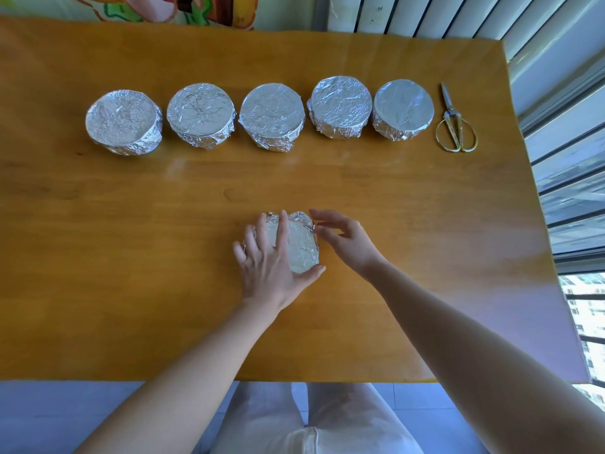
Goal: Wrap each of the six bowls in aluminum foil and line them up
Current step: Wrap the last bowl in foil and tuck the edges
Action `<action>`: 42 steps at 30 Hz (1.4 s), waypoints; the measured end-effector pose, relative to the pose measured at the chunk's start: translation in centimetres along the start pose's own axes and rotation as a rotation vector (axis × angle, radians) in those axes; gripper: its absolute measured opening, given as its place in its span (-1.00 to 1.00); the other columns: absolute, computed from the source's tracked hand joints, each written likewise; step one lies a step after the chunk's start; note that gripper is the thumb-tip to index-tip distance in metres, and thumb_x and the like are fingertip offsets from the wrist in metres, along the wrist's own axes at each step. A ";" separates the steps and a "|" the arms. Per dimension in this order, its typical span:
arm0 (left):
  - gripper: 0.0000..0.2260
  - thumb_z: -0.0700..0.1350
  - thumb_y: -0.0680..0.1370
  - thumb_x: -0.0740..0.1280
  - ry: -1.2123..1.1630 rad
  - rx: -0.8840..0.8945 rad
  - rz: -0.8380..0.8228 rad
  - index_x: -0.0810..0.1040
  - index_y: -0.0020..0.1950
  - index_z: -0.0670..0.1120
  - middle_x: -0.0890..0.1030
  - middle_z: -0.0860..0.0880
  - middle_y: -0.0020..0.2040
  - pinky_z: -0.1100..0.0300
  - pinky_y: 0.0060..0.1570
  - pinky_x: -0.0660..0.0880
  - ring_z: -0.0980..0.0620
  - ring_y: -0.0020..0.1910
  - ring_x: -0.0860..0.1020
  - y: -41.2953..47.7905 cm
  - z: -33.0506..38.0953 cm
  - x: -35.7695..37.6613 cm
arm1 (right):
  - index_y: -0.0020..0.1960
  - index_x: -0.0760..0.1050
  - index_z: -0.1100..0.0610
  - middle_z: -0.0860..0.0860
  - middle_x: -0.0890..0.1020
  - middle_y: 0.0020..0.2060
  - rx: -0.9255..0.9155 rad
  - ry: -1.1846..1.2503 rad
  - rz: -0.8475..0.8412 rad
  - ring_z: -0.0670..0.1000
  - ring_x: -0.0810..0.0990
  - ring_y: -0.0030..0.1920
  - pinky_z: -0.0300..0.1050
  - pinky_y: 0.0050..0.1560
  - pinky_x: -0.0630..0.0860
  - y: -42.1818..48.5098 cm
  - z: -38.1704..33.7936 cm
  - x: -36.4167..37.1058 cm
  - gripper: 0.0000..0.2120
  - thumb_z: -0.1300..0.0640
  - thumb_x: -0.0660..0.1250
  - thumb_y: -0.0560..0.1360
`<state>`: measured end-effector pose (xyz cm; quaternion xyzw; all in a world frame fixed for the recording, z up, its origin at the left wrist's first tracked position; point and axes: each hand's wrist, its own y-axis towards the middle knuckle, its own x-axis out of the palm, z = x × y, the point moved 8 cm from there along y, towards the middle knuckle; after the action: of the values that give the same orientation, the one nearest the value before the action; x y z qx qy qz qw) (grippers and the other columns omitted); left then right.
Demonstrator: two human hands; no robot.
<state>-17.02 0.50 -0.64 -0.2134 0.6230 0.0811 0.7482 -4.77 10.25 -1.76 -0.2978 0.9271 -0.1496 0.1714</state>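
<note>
On table (131, 224): left hand (268, 267) flat, splayed atop foil-wrapped bowl (301, 247); right hand (347, 240) relaxed, touching rim.

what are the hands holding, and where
The near bowl: left hand flat on its top, right hand touching its right rim.

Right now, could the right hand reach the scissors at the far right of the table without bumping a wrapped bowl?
Probably yes. The right hand is at the sixth bowl, and bare table lies between it and the scissors, which sit right of the row's last bowl.
</note>
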 end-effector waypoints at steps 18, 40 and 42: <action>-0.02 0.55 0.40 0.05 0.071 0.490 -0.134 -0.29 0.60 0.08 -0.36 -0.09 0.59 -0.39 0.44 -0.26 -0.17 0.55 -0.39 0.2 0.8 -0.7 | -0.22 0.56 0.06 -0.07 0.60 -0.37 0.196 -0.127 -0.008 -0.09 0.50 -0.35 -0.17 -0.21 0.47 -1.9 4.5 -1.2 -0.86 0.16 0.35 0.53; -0.16 0.45 0.40 0.05 0.033 0.065 0.060 0.13 0.60 0.07 0.18 -0.08 0.59 -0.28 0.32 0.21 -0.23 0.54 0.15 -0.1 0.3 0.6 | 0.08 0.68 0.16 -0.03 0.64 -0.07 -0.118 -0.177 0.072 -0.05 0.63 -0.12 -0.27 -0.04 0.54 -2.0 2.4 1.3 -0.65 0.46 0.32 0.42; -0.17 0.45 0.40 0.06 0.033 0.065 0.063 0.14 0.60 0.07 0.19 -0.07 0.58 -0.27 0.32 0.21 -0.23 0.54 0.16 -0.1 0.3 0.5 | 0.07 0.69 0.16 -0.01 0.64 -0.09 -0.082 -0.153 0.068 -0.05 0.62 -0.12 -0.29 -0.04 0.54 -1.8 2.7 1.2 -0.69 0.43 0.33 0.46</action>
<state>-16.58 0.44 -1.06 -0.1707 0.6441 0.0807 0.7413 -3.68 7.65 -3.73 -0.2835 0.9262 -0.0824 0.2344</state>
